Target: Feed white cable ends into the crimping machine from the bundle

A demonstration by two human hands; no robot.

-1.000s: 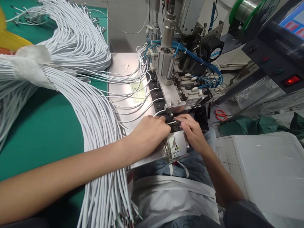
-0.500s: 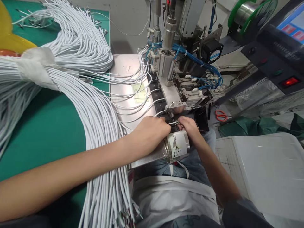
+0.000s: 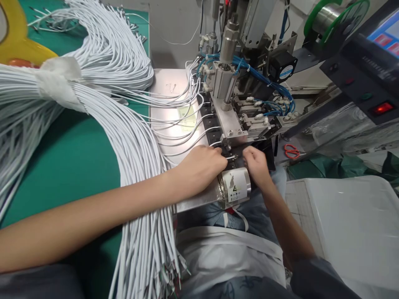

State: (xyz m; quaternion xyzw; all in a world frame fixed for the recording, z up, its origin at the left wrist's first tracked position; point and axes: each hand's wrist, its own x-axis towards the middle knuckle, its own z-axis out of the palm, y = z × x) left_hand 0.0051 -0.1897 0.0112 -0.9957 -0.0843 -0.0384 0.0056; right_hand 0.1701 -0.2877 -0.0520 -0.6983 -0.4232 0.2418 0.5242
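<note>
My left hand [image 3: 204, 168] is closed around a white cable near the front of the machine's black fixture row [image 3: 215, 136]. The cable end [image 3: 231, 157] sticks out to the right past my fingers, with small metallic tips. My right hand [image 3: 256, 164] is curled closed just right of that end, apart from it; whatever its fingers may hold is hidden. Several other white cables [image 3: 183, 143] run from the left into the fixture row. A metal cylinder with a white label [image 3: 237, 186] sits just below my hands.
The machine's pneumatic press [image 3: 225, 81] with blue tubes stands behind my hands. A large bundle of white cables [image 3: 106, 112] lies over the green mat [image 3: 77, 145] at left. Solder wire spool [image 3: 326, 18], control box [image 3: 368, 79], red-handled scissors [image 3: 291, 151] and white bin [image 3: 355, 224] are at right.
My right hand has drawn back to the right, off the cable end, and its fingers have curled in. My left hand stays at the fixture. The whole view has shifted slightly.
</note>
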